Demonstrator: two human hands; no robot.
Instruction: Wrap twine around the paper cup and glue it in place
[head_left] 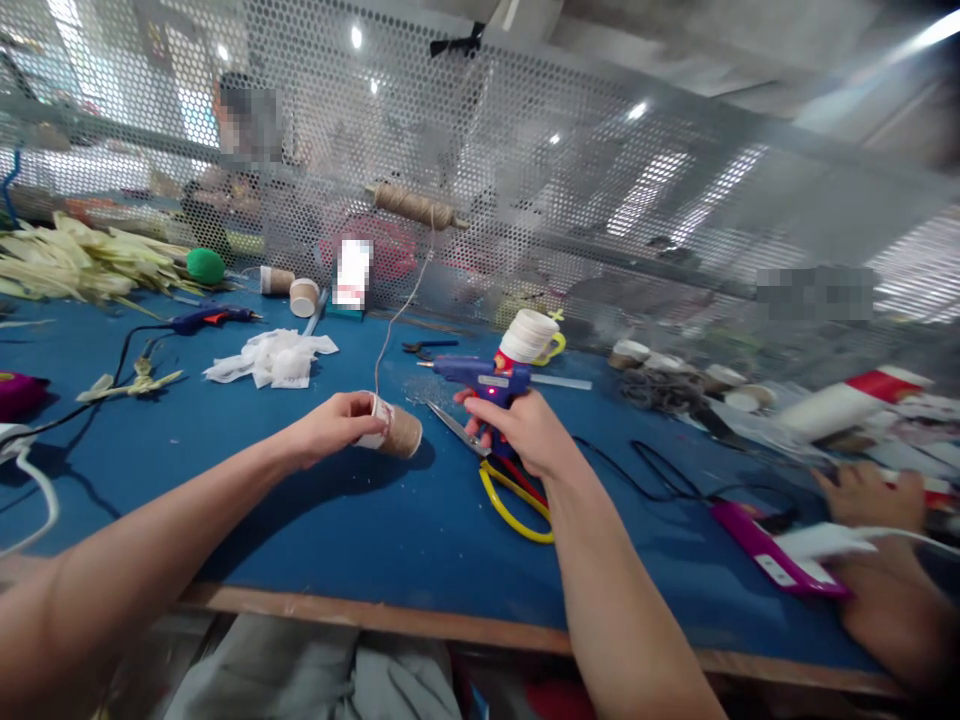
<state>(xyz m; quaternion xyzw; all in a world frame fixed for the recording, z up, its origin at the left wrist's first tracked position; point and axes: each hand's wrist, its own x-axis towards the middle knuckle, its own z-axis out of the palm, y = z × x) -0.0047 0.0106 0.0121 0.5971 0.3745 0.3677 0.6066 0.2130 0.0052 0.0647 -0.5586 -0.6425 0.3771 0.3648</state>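
My left hand [334, 425] is closed round a paper cup [394, 430] partly wrapped in brown twine, held on its side just above the blue table [360, 520]. A thin twine strand [397, 310] runs from the cup up to a spool [412, 207] on the mesh screen. My right hand [525, 430] grips a blue glue gun [480, 375], its nozzle pointing left toward the cup. Scissors with yellow handles [510, 495] lie under that hand.
A second glue gun [206, 318], white scraps [274, 357], cups [304, 297], pale strips [75, 260] and a green ball [205, 265] lie at the left. Stacked cups [529, 335] stand behind the gun. Another person's hands [870, 495] and a pink phone [772, 550] are at the right.
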